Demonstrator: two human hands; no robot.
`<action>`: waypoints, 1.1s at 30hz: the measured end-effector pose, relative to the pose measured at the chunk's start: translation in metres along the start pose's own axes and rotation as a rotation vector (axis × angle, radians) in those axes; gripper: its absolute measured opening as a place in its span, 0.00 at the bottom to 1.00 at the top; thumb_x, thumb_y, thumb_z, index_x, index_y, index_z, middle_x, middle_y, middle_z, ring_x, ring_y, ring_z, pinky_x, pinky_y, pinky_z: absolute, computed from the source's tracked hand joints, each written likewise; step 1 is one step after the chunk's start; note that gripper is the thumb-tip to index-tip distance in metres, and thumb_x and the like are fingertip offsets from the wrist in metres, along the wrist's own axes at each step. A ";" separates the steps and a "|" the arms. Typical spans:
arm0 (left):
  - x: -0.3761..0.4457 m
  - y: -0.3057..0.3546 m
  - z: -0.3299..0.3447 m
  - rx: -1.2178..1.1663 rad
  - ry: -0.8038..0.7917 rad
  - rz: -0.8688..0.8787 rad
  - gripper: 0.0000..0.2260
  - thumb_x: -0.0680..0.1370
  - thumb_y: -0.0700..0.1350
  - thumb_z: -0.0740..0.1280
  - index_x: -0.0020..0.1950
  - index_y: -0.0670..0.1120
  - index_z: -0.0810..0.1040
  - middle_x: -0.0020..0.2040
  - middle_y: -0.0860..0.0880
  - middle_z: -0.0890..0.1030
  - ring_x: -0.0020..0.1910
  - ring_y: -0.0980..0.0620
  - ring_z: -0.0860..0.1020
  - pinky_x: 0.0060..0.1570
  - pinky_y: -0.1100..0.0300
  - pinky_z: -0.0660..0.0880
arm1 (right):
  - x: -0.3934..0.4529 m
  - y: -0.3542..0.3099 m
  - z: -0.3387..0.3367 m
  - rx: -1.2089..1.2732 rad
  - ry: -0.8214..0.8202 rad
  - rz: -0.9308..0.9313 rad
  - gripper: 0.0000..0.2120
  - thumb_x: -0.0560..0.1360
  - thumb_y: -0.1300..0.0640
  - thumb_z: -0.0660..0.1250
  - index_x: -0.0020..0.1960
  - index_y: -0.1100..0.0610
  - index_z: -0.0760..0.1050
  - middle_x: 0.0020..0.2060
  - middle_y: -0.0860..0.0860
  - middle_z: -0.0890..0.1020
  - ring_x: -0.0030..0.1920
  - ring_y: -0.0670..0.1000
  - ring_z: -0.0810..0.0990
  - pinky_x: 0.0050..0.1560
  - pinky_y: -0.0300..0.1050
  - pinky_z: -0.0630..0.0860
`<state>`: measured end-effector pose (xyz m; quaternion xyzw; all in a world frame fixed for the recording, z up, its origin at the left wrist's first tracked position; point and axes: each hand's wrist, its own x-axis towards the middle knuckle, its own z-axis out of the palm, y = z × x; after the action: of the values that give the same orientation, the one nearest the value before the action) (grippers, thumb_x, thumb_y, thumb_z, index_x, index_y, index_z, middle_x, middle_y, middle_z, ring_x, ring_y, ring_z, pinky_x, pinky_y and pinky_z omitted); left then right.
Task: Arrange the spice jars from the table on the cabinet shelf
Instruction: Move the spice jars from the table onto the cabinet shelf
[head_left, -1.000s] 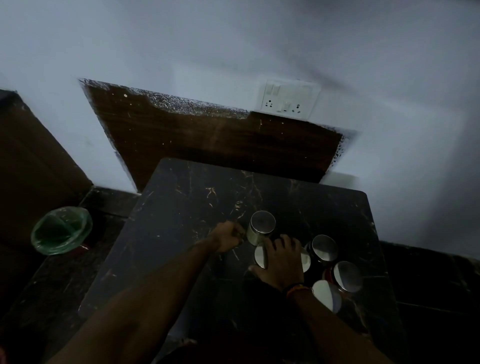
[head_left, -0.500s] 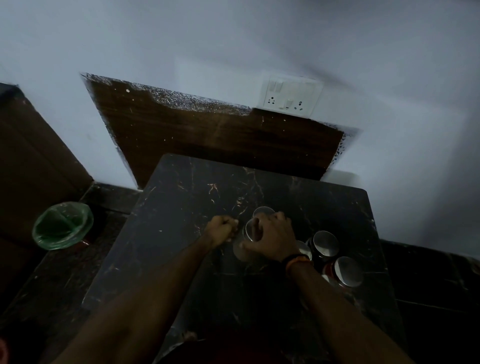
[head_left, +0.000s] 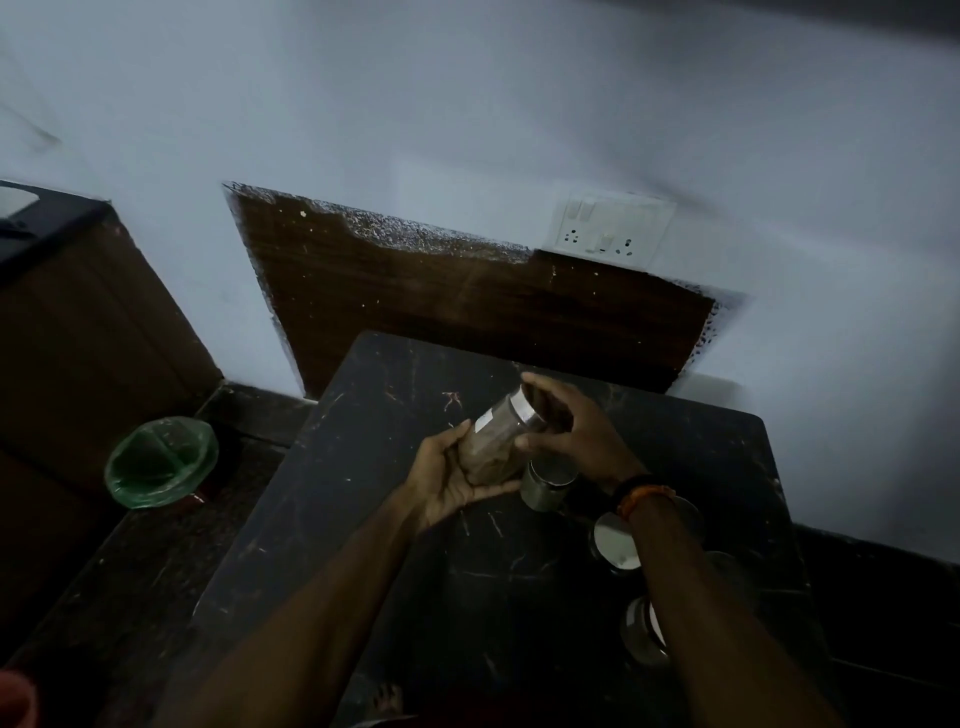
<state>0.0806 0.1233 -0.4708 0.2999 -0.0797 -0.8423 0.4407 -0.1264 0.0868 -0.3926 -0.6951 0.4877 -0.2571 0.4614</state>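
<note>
One clear spice jar (head_left: 497, 442), brown contents, steel lid

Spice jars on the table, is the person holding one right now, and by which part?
Yes. One spice jar is lifted, tilted: the left hand cradles its body and base, the right hand has fingers round the steel lid end.
</note>
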 end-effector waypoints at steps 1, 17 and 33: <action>-0.001 0.001 0.003 -0.020 -0.011 0.032 0.23 0.79 0.50 0.66 0.72 0.42 0.71 0.64 0.31 0.78 0.65 0.30 0.76 0.60 0.32 0.74 | 0.000 -0.001 0.000 0.053 0.025 -0.002 0.37 0.70 0.58 0.77 0.74 0.45 0.66 0.71 0.48 0.69 0.68 0.49 0.70 0.64 0.50 0.75; -0.008 0.007 0.062 0.392 -0.022 0.338 0.30 0.68 0.30 0.75 0.68 0.41 0.71 0.64 0.35 0.77 0.61 0.37 0.80 0.57 0.42 0.79 | 0.011 -0.018 -0.006 0.574 0.268 0.065 0.31 0.72 0.41 0.69 0.73 0.45 0.67 0.63 0.51 0.77 0.60 0.55 0.80 0.58 0.56 0.79; -0.020 0.037 0.104 0.783 -0.117 0.354 0.34 0.65 0.36 0.80 0.69 0.47 0.73 0.64 0.38 0.77 0.58 0.39 0.82 0.50 0.44 0.82 | 0.002 -0.050 -0.020 0.775 0.296 -0.028 0.19 0.75 0.48 0.67 0.61 0.58 0.78 0.51 0.55 0.85 0.50 0.54 0.85 0.44 0.44 0.82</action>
<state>0.0553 0.1040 -0.3636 0.3779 -0.4684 -0.6754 0.4262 -0.1195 0.0820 -0.3393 -0.4322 0.4063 -0.5252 0.6101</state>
